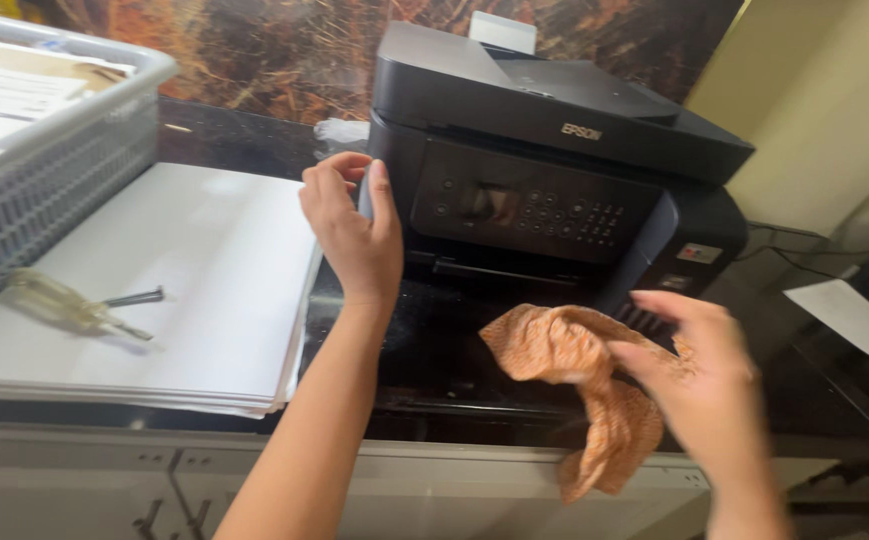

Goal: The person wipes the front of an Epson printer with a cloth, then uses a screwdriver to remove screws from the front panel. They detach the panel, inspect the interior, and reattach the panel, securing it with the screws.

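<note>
A: How does the person's bare left hand [352, 228] sit against the glossy black plastic printer [554, 150]?

B: It grips the printer's left front corner, thumb on the front face, fingers curled round the side. The forearm rises straight from below.

A: And the bare right hand [699, 385]?

B: Below the printer's right front, blurred, fingers pinching a crumpled orange patterned cloth [574, 375] that hangs down.

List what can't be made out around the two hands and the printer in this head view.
- Right hand: blurred by motion; its grip on the orange cloth is unclear.
- Left hand: its fingertips are hidden behind the black printer corner.
- Grey basket: cut off by the left edge.
- Screwdriver on the white sheets: handle blurred.
</note>
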